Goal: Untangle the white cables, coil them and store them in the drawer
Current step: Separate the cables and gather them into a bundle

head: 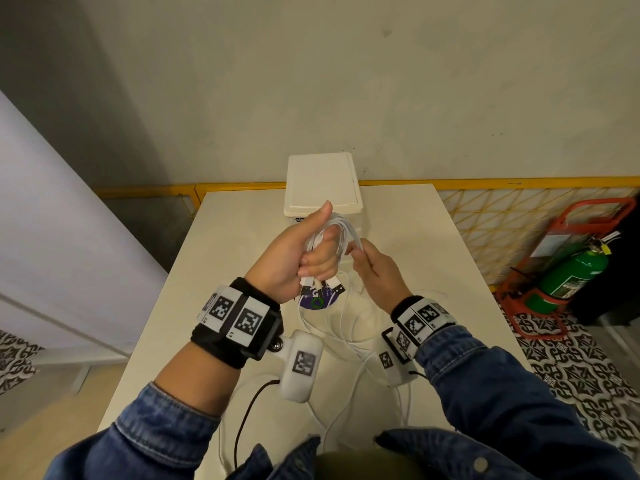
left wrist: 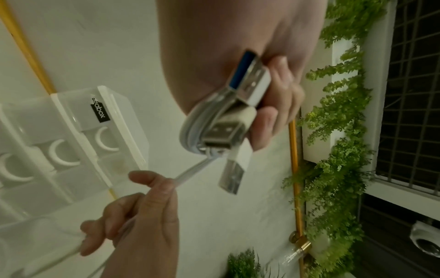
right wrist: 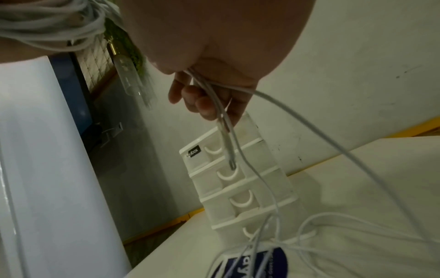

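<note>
My left hand is raised over the table and grips a bundle of coiled white cables. USB plugs stick out below its curled fingers. My right hand pinches the loose cable strands just right of the coil. The strands trail down and spread across the table. A white drawer unit stands at the table's far edge, beyond both hands. Its drawers with curved handles are closed.
A purple round sticker lies on the white table under the hands. A green fire extinguisher in an orange stand sits on the floor at the right. A yellow rail runs behind the table.
</note>
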{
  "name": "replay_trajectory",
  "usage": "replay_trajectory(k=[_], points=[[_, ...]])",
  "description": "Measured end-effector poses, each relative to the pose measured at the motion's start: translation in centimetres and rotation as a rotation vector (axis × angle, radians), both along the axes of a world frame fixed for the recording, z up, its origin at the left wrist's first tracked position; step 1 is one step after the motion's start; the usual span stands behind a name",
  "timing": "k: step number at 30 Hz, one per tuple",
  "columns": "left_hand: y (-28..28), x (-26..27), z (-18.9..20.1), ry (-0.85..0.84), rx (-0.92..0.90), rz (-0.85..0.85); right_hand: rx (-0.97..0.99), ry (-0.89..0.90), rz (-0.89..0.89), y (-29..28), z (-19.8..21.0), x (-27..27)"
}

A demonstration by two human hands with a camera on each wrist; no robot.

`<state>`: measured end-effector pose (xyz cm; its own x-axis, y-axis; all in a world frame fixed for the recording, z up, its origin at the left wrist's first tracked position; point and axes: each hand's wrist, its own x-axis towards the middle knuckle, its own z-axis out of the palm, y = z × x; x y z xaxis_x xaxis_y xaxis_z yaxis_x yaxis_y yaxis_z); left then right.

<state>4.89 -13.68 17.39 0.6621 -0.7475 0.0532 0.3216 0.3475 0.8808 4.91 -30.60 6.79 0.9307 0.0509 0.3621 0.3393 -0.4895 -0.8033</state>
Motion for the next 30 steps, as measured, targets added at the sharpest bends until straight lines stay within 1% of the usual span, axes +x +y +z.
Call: replay_trajectory(k=[3, 6, 9, 12, 15, 19, 21, 23, 24, 26, 28, 30], points=[[-0.2, 0.0, 0.0, 0.05, -0.082, 0.059, -0.044, 0.039, -0.009, 0.0, -0.8, -0.2], [0.0, 0.4, 0.2, 0.088, -0.235, 0.113, -0.085, 0.124, -0.027, 0.5, -2.1, -0.9], [0.3, 1.1, 0.5, 0.111, -0.313, 0.201, 0.001, 0.18, -0.014, 1.0, -2.8, -1.6], [0.6, 1.7, 0.5, 0.121, -0.393, 0.293, 0.083, 0.212, 0.004, 1.8, -2.6, -1.7], [0.8, 2.0, 0.6, 0.105, -0.417, 0.423, 0.069, 0.221, -0.01, 2.2, -2.2, -1.7], [1.2, 2.6, 0.5, 0.104, -0.403, 0.641, 0.016, 0.224, 0.087, 3.0, -1.6, -2.0], [1.4, 2.8, 0.3, 0.081, -0.353, 0.75, -0.058, 0.213, 0.145, 3.5, -1.1, -2.3], [1.5, 3.1, 0.1, -0.001, -0.227, 0.857, -0.107, 0.171, 0.19, 3.8, -0.2, -2.5], [1.5, 3.1, -0.2, -0.08, -0.121, 0.91, -0.116, 0.148, 0.208, 4.0, 0.6, -2.6], [1.4, 3.1, -0.6, -0.295, 0.111, 0.978, -0.132, 0.096, 0.226, 4.1, 2.4, -2.6], [1.1, 2.8, -0.9, -0.502, 0.279, 0.966, -0.169, 0.033, 0.242, 4.1, 4.4, -2.5], [0.6, 2.5, -1.0, -0.69, 0.428, 0.889, -0.224, -0.017, 0.246, 3.8, 6.0, -2.3]])
